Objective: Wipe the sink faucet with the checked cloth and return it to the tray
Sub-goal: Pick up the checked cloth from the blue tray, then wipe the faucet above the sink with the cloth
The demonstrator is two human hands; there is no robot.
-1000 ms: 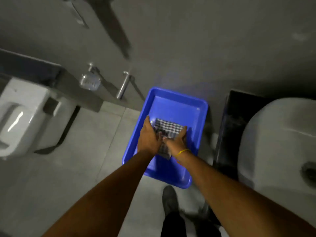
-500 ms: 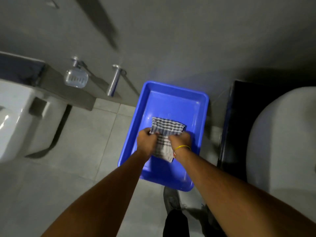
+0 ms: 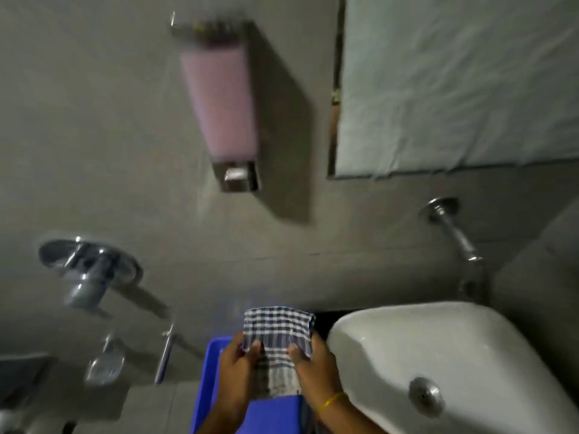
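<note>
Grey bathroom wall [image 3: 94,120] with pink soap dispenser [image 3: 219,98]; white sink [image 3: 470,355] right. Left hand [image 3: 233,368] and right hand [image 3: 313,368] pinch checked cloth [image 3: 279,333] above blue tray [image 3: 206,386].

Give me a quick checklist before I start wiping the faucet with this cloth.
1. Checked cloth in grip of left hand and right hand: ok.
2. Cloth lifted above the blue tray: ok.
3. Sink faucet in view, up and right of the hands: ok.
4. Path over the white sink clear of objects: ok.
5. Cloth touching faucet: not ok, they are apart.
6. Cloth damp or dry: cannot tell.
</note>
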